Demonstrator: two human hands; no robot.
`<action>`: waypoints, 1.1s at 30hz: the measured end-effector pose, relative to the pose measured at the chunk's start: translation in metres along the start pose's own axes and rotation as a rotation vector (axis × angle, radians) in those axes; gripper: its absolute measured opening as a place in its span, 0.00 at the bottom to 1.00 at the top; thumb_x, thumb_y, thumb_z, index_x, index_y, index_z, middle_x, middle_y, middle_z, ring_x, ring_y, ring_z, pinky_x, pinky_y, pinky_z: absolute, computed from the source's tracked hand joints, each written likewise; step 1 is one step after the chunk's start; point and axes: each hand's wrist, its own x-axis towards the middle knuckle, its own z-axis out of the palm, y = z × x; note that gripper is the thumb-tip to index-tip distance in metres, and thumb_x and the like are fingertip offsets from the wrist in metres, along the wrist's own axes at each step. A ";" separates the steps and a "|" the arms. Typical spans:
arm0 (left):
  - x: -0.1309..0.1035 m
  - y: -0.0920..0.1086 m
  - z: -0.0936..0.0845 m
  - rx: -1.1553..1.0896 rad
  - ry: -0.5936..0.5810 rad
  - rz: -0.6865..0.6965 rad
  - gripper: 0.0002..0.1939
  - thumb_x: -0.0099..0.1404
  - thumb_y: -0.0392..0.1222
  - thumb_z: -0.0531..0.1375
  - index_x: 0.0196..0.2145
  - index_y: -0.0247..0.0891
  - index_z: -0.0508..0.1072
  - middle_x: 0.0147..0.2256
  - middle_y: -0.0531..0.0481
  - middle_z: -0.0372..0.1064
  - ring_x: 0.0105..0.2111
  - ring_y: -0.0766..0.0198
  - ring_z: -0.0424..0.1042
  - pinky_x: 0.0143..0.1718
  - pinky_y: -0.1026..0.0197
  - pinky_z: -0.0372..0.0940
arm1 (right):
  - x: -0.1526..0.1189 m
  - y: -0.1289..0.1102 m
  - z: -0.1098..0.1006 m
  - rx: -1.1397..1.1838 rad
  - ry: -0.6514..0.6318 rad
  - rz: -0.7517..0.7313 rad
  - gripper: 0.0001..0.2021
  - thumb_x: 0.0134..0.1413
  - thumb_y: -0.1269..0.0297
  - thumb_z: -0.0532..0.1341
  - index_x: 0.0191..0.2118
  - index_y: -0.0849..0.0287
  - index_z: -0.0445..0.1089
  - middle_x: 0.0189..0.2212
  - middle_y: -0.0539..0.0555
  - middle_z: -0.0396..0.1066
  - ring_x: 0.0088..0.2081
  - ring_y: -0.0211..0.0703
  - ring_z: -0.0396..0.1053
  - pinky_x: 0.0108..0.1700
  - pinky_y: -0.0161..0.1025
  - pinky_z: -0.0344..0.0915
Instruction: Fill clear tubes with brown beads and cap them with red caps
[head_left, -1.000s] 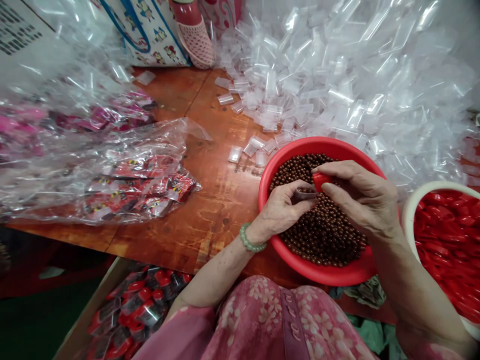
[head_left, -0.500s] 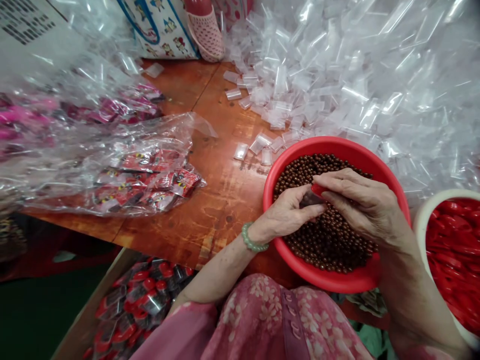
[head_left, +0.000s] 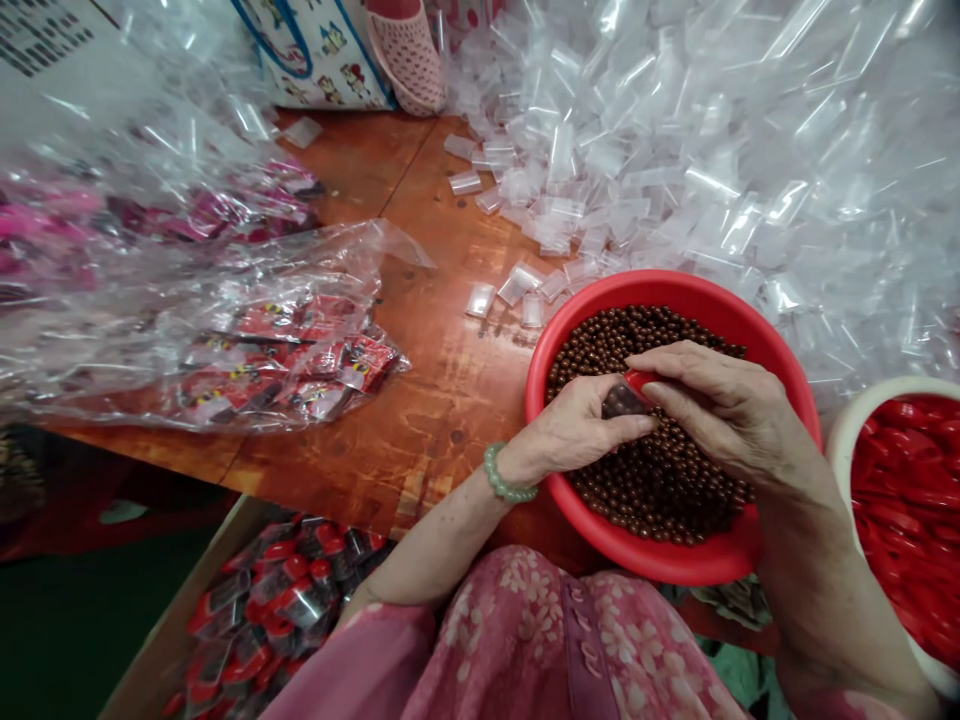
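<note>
A red basin (head_left: 780,350) on the wooden table holds many small brown balls (head_left: 637,515). Above them, my left hand (head_left: 581,425) grips a small clear container (head_left: 624,399) with dark contents between thumb and fingers. My right hand (head_left: 720,405) pinches a red cap (head_left: 639,380) at the container's upper right end. Both hands are close together over the basin. How far the cap sits on the container is hidden by my fingers.
Clear plastic containers (head_left: 600,150) are heaped behind the basin. A white tub (head_left: 844,430) of red caps (head_left: 911,500) stands right. Bagged red packets (head_left: 322,360) lie left. Below the table edge, a box (head_left: 176,610) holds filled red-capped containers (head_left: 285,590). A patterned bag (head_left: 330,60) stands behind.
The clear container has tilted slightly and more of it shows between my fingers. Both hands keep nearly the same place. The view has shifted slightly.
</note>
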 end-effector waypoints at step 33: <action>-0.001 0.006 0.000 0.034 -0.086 -0.100 0.19 0.57 0.50 0.71 0.26 0.36 0.67 0.21 0.59 0.59 0.24 0.73 0.56 0.28 0.64 0.52 | -0.003 -0.005 -0.003 0.287 -0.003 0.352 0.07 0.59 0.64 0.70 0.43 0.51 0.82 0.35 0.47 0.79 0.36 0.36 0.74 0.40 0.35 0.68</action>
